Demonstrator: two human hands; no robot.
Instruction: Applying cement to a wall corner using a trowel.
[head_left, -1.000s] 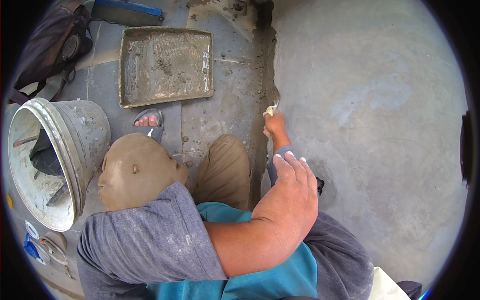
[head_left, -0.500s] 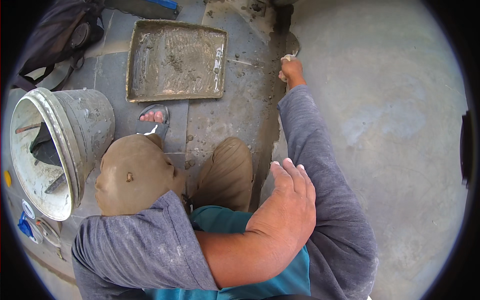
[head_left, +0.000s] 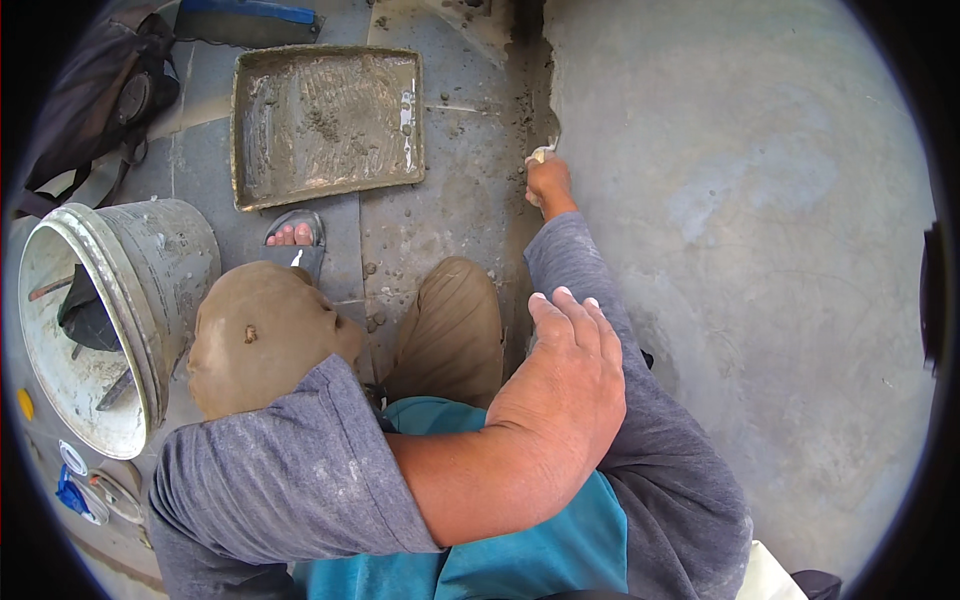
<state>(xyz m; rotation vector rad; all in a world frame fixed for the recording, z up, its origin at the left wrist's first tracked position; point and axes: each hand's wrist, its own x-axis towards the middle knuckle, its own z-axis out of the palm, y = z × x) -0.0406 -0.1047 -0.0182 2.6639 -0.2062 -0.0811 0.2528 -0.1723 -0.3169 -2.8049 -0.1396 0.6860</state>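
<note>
My right hand (head_left: 548,182) is far out along the dark strip where the floor meets the smooth grey plastered surface (head_left: 740,330). Its fingers are wrapped round the pale handle of a trowel (head_left: 541,154); the blade is mostly hidden against the grey edge. My left arm crosses in front of my body. Bent at the wrist, my left hand (head_left: 578,350) is held beside my right sleeve with fingers stretched out, holding nothing. Left of the strip, a shallow rectangular tray (head_left: 240,150) coated in wet grey mortar lies on the tiles.
A dirty white bucket (head_left: 180,250) lies tipped at the left, with dark scraps and tools inside. Behind it is a dark bag (head_left: 85,110). A wide blue-backed blade (head_left: 245,22) lies beyond the tray. Rolls of tape (head_left: 85,490) sit at lower left. Mortar crumbs dot the tiles.
My right hand has come nearer to me along the plaster edge with the trowel. The left hand keeps its pose, and the whole view has shifted slightly.
</note>
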